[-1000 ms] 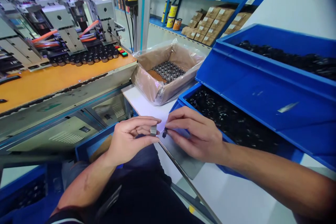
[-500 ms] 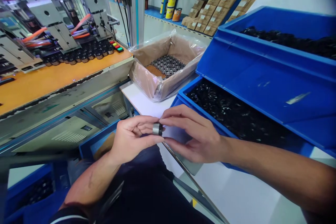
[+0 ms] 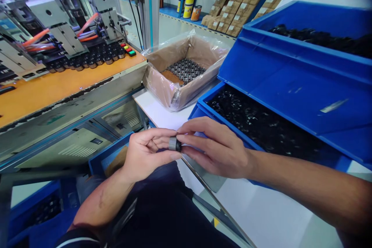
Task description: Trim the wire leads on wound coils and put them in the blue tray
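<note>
Between my two hands is a small ribbed metal core (image 3: 172,143) with a black plastic end facing right. My left hand (image 3: 145,153) pinches it from the left, thumb below and index finger above. From the right, the fingertips of my right hand (image 3: 216,149) close around the black end, index and middle fingers on top and thumb underneath. Part of the black end is hidden behind those fingers. Just beyond my right hand stands a blue bin (image 3: 200,105) holding many small black plastic parts (image 3: 255,124).
An open carton (image 3: 162,93) lined with clear plastic holds rows of finished-looking parts. A machine bench (image 3: 95,71) on the left carries a row of black-topped cylinders (image 3: 91,62). Another blue bin (image 3: 290,69) is stacked at the right. The white table (image 3: 241,205) lies below my right forearm.
My right hand's fingers have closed further onto the black end, its thumb moving up and inward. The core has turned slightly in my left hand. The view has shifted a little.
</note>
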